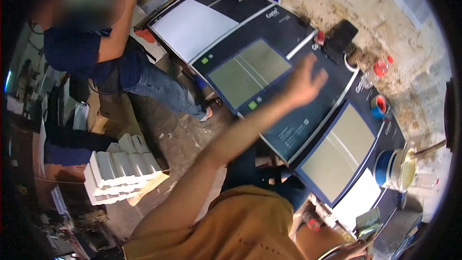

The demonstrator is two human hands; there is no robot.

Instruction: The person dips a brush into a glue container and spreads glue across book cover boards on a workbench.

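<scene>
— Head view is up on my screen. Which cover lies nearest the left hand (305, 84)?

— I'd say the far cover (228, 79), flat on the dark table (310, 108). The hand is just beyond its right-hand end.

— And its long axis?

— From my seat it slants from lower left to upper right, roughly in line with the left forearm (248, 132). The pale strip (252, 72) crosses it the short way.

— Do I have anything in that hand?

— Nothing that I can see. The fingers are spread; whether the tips touch the table, I can't tell.

— What about the right hand (355, 250)?

— Well apart, low at the edge of my feed, its fingers apparently curled round a flat tool (368, 224). I can't make out what kind.

— So what sits between my hands?

— The near cover (338, 154), its long axis steeper. For the far one, I judge the left hand clearly nearer.
</scene>
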